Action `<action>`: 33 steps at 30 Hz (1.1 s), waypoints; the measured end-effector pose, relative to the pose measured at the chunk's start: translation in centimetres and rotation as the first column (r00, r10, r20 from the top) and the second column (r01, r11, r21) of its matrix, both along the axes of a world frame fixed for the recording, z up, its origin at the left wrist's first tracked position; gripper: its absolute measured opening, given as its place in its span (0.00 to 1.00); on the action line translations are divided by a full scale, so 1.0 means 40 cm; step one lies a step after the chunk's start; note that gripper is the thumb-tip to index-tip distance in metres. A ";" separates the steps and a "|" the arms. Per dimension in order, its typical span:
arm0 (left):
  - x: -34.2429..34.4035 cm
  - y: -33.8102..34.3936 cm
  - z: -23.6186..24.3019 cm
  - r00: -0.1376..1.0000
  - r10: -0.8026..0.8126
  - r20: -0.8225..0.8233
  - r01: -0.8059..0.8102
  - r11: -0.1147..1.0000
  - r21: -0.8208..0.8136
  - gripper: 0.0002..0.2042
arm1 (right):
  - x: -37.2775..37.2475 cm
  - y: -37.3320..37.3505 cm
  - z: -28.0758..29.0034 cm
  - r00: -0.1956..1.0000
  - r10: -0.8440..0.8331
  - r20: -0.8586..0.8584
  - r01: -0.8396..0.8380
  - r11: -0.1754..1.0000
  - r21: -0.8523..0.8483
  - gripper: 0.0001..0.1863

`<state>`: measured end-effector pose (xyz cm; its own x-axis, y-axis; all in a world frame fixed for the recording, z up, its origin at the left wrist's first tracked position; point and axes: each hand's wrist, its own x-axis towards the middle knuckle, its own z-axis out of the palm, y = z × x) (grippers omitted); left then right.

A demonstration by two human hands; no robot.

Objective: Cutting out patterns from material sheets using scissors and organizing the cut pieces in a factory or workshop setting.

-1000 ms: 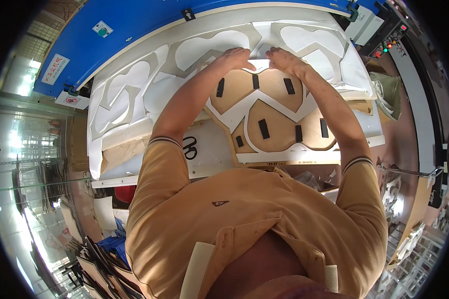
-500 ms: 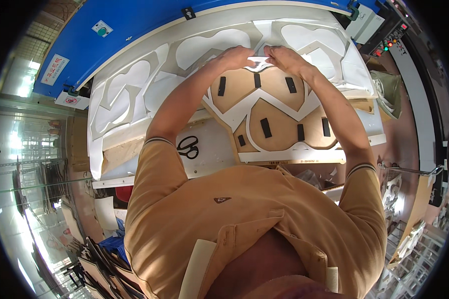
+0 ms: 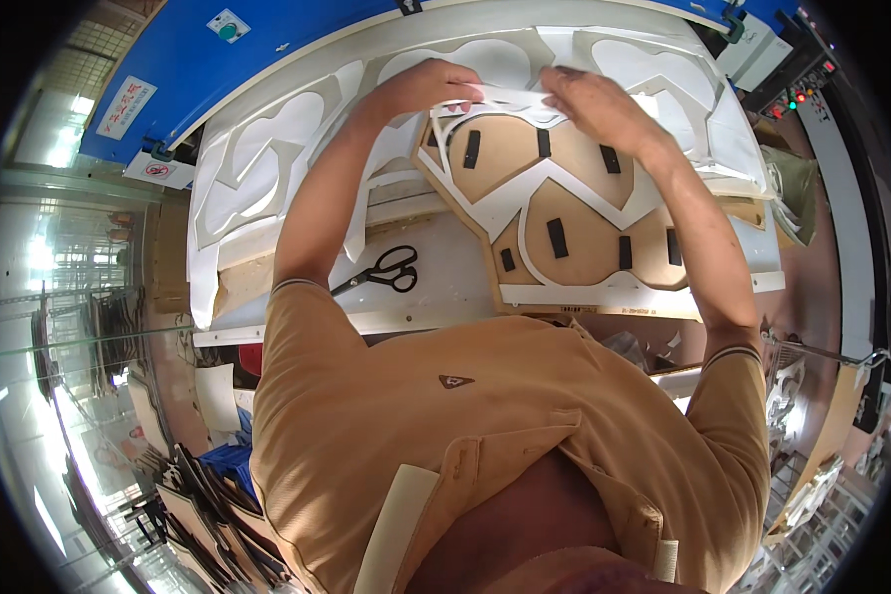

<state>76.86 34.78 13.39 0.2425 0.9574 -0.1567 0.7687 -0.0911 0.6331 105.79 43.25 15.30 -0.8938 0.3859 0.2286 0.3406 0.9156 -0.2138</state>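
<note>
Between my hands stretches a white strip of sheet material, lifted along the far edge of a brown wooden die board. My left hand is closed on the strip's left end. At its right end, my slightly blurred right hand grips it with bent fingers. Rounded panels with black pads show on the board, and more white web runs between them. Behind lies a white sheet with rounded cut outlines, partly hidden by my arms.
Black-handled scissors lie on the pale table left of the board, blades partly behind my sleeve. A blue machine beam spans the far side. A control box with lit buttons stands at the far right.
My hands have moved apart and the white strip between them has risen off the board's far edge. The whole view has shifted, with the scissors showing more fully.
</note>
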 end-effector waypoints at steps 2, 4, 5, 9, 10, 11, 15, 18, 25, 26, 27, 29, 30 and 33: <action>0.030 -0.026 0.042 0.999 0.010 0.046 -0.011 1.000 0.020 0.15 | 0.026 -0.007 0.024 0.999 -0.046 -0.003 0.046 0.999 -0.010 0.07; 0.081 -0.061 0.099 0.996 -0.004 -0.087 0.008 0.998 0.055 0.15 | 0.058 -0.020 0.058 0.997 -0.076 -0.021 0.075 0.997 -0.018 0.07; 0.103 -0.068 0.123 0.988 -0.013 -0.154 0.024 0.997 0.074 0.15 | 0.071 -0.022 0.071 0.995 -0.095 -0.031 0.095 0.995 -0.020 0.07; 0.133 -0.033 0.107 0.989 -0.006 -0.150 0.018 0.997 0.081 0.16 | 0.113 -0.002 0.057 0.988 -0.140 -0.062 0.141 0.990 0.010 0.07; 0.135 -0.018 0.093 0.994 0.006 -0.114 0.002 0.997 0.072 0.16 | 0.120 0.007 0.047 0.986 -0.149 -0.072 0.151 0.988 0.025 0.06; 0.132 -0.002 0.076 0.997 0.018 -0.078 -0.013 0.998 0.062 0.17 | 0.122 0.016 0.036 0.984 -0.157 -0.082 0.161 0.986 0.039 0.06; -0.027 0.169 -0.127 0.964 0.243 0.107 -0.235 0.968 -0.086 0.16 | 0.074 0.051 -0.004 0.985 -0.161 -0.061 0.165 0.985 0.056 0.05; -0.030 0.240 -0.182 0.976 0.220 0.013 -0.215 0.964 -0.158 0.16 | 0.067 0.093 -0.045 0.984 -0.173 -0.043 0.175 0.983 0.050 0.05; 0.062 0.245 -0.145 0.873 -0.072 -0.483 -0.033 0.978 -0.206 0.13 | 0.056 0.146 -0.063 0.988 -0.152 0.018 0.152 0.988 0.002 0.05; 0.072 0.250 -0.136 0.860 -0.076 -0.504 -0.029 0.980 -0.197 0.13 | 0.056 0.152 -0.062 0.987 -0.157 0.034 0.158 0.987 -0.008 0.06; 0.075 0.249 -0.134 0.859 -0.070 -0.507 -0.036 0.980 -0.196 0.13 | 0.053 0.154 -0.063 0.988 -0.151 0.031 0.151 0.988 -0.008 0.06; 0.087 0.251 -0.133 0.844 -0.085 -0.530 -0.006 0.986 -0.167 0.13 | 0.057 0.159 -0.065 0.988 -0.150 0.035 0.150 0.989 -0.005 0.05; 0.092 0.251 -0.133 0.836 -0.092 -0.541 0.009 0.988 -0.154 0.13 | 0.060 0.162 -0.067 0.988 -0.148 0.037 0.149 0.989 -0.004 0.05; 0.089 0.250 -0.135 0.824 -0.101 -0.558 0.033 0.991 -0.132 0.12 | 0.057 0.164 -0.068 0.989 -0.143 0.043 0.144 0.989 -0.022 0.05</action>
